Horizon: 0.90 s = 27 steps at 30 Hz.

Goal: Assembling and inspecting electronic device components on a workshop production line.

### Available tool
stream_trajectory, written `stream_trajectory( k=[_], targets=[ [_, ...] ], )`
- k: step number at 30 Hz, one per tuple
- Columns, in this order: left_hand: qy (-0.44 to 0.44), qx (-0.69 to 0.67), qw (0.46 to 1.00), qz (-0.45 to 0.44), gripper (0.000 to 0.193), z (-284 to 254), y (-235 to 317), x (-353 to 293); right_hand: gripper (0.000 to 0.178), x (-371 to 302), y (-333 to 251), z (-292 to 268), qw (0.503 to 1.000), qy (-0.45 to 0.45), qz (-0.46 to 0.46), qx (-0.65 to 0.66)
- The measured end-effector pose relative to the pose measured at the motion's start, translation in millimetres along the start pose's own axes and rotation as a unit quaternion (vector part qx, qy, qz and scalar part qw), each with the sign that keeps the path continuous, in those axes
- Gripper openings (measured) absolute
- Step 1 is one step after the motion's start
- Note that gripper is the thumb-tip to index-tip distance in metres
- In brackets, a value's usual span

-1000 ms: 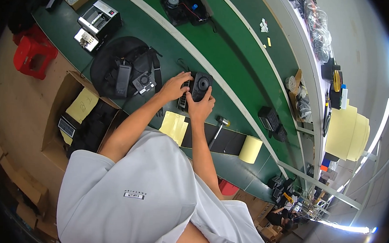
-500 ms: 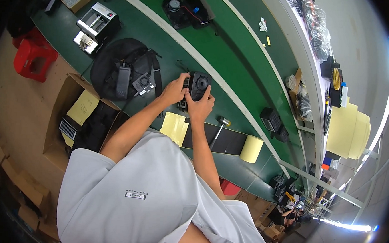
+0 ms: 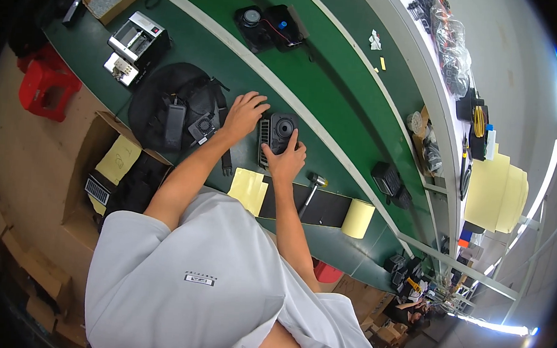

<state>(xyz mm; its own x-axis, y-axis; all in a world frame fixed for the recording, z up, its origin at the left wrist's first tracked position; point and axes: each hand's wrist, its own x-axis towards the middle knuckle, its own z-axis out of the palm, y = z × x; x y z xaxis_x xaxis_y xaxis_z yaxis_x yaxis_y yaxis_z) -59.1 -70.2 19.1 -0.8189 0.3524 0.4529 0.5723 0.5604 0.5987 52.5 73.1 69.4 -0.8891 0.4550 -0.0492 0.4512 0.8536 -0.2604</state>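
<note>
A black speaker box (image 3: 282, 127) with a round cone on its face and a slatted side rests on the green bench. My right hand (image 3: 285, 163) grips its near end, thumb at the slatted side and a finger along the other edge. Just left of the box, my left hand (image 3: 246, 116) is apart from it, fingers stretched out and holding nothing. Beside my left forearm lies a round black fabric bag (image 3: 149, 96). On it are a black power adapter (image 3: 175, 126), a small square fan unit (image 3: 203, 126) and a strap.
A hammer (image 3: 314, 187) lies on a dark strip with yellow backing paper (image 3: 248, 188) and a yellow roll (image 3: 357, 218). A silver-and-black machine (image 3: 137, 41) stands at the far left. Opened speaker parts (image 3: 268, 26) lie across the rail. An open carton (image 3: 87, 169) sits left of me.
My left hand has let go of the speaker box and moved up and left. My right hand keeps its hold. The strap near the bag now hangs lower, toward me.
</note>
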Motion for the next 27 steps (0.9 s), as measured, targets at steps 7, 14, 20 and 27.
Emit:
stream_trajectory(
  k=[7, 14, 20, 27],
  targets=[
    [-0.163, 0.051, 0.971, 0.164, 0.016, 14, -38, 28, 0.109, 1, 0, -8, 1.000, -0.023, 0.005, -0.002],
    [-0.164, 0.034, 0.959, 0.229, 0.003, 18, -46, 28, 0.087, 37, -22, -12, 0.995, 0.020, -0.101, 0.007],
    [-0.110, 0.008, 0.972, 0.208, 0.006, 23, -46, 34, 0.068, 60, -44, -4, 0.978, -0.109, -0.056, -0.168],
    [-0.137, 0.077, 0.979, -0.126, 0.026, 15, 30, 18, 0.060, 94, 24, -10, 0.952, -0.197, 0.113, -0.207]
  ],
)
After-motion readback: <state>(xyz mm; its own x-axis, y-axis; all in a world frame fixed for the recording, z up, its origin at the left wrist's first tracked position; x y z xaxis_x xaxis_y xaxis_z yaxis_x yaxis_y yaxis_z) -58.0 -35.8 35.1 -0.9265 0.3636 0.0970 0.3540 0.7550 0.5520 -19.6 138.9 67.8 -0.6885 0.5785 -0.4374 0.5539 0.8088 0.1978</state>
